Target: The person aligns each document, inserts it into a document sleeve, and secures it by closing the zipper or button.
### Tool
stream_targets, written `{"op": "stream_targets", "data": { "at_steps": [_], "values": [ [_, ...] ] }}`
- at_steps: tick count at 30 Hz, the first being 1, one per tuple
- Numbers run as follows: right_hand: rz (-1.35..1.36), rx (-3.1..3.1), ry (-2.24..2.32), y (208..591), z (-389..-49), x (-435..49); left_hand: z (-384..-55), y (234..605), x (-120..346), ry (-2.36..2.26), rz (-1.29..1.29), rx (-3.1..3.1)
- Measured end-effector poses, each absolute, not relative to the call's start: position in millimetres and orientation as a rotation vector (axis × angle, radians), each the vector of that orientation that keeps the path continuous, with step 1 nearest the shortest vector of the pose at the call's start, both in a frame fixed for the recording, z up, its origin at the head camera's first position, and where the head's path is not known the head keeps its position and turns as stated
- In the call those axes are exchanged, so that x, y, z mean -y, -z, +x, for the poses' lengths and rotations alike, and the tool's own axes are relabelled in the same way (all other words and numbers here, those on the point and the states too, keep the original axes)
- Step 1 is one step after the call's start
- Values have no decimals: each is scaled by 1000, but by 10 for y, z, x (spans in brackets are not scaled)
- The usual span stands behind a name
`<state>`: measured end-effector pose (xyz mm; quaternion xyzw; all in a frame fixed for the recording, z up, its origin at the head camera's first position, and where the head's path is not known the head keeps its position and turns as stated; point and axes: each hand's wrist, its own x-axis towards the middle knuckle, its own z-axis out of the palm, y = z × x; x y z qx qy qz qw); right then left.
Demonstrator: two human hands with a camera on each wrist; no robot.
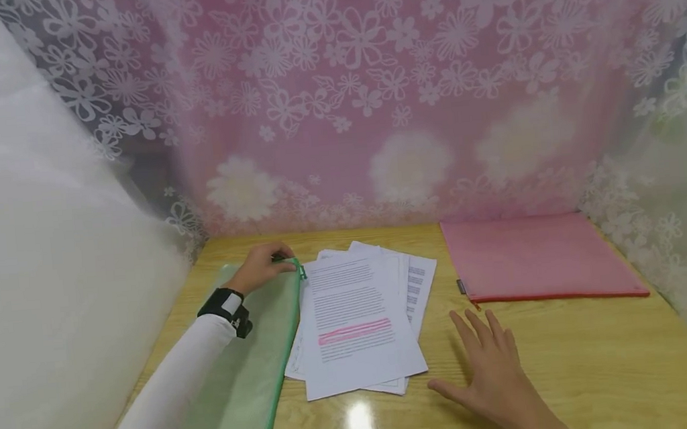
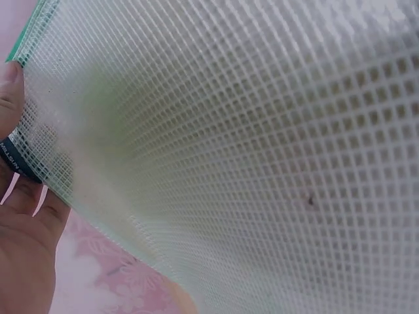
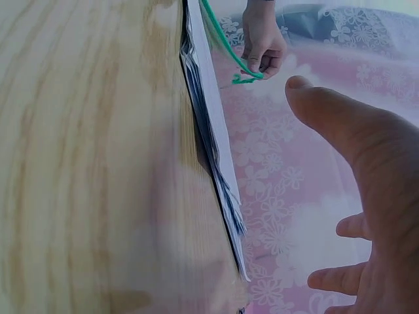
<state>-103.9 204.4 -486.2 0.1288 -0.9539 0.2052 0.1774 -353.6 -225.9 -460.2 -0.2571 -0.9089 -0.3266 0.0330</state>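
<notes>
My left hand [image 1: 261, 267] pinches the far corner of a green mesh zipper pouch [image 1: 244, 377], close by its zipper pull. In the left wrist view the thumb and fingers grip the edge of the pouch [image 2: 216, 150] beside a dark label tab [image 2: 21, 163]. A fanned stack of printed papers [image 1: 355, 368] lies right of the pouch; the top sheet has pink highlighted lines. My right hand [image 1: 492, 378] hovers over the table right of the papers, fingers spread and holding nothing. The right wrist view shows the stack [image 3: 213, 131] edge-on.
A pink zipper pouch [image 1: 541, 259] lies flat at the back right of the wooden table [image 1: 609, 355]. Flower-patterned curtains [image 1: 371, 104] hang behind the table, and a white sheet [image 1: 51, 264] hangs along the left side.
</notes>
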Motion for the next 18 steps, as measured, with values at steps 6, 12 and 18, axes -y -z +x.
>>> {"op": "stream_targets", "data": {
  "at_steps": [6,12,18],
  "values": [
    [369,2706,-603,4824,-1008,-2032,-3436,4574,2170,1056,-790,2728],
    [389,2689,-625,4784,-1007,-1999,-3326,4483,2057,1097,-827,2675],
    [423,2667,-604,4742,-1065,-1966,-3245,4349,1915,1138,-829,2634]
  ]
}}
